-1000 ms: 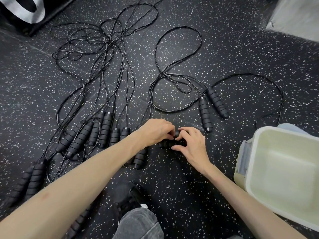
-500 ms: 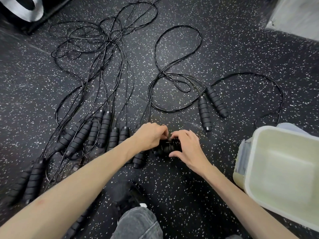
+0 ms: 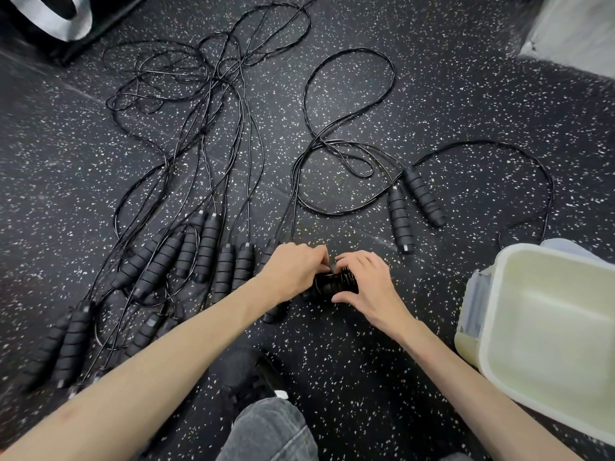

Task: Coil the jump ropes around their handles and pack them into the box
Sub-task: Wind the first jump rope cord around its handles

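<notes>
Several black jump ropes lie on the speckled floor, their ribbed handles (image 3: 206, 251) in a row at the left and their cords (image 3: 206, 94) tangled beyond. One more pair of handles (image 3: 412, 207) lies apart at the right with a looped cord. Between my hands sits a coiled rope bundle (image 3: 334, 285), cord wound round its handles. My left hand (image 3: 293, 269) grips its left end, fingers curled at the top. My right hand (image 3: 364, 282) holds its right side, thumb under, fingers over. A pale plastic box (image 3: 499, 327) stands open at the right.
My black shoe (image 3: 246, 374) and grey trouser knee (image 3: 269, 430) are at the bottom centre. A dark bag with a grey strap (image 3: 63, 18) lies at the far left. A pale wall base (image 3: 572, 31) rises at the far right.
Both hands have shifted slightly left and nearer to me with the bundle. The wound cord now looks tighter on the handles.
</notes>
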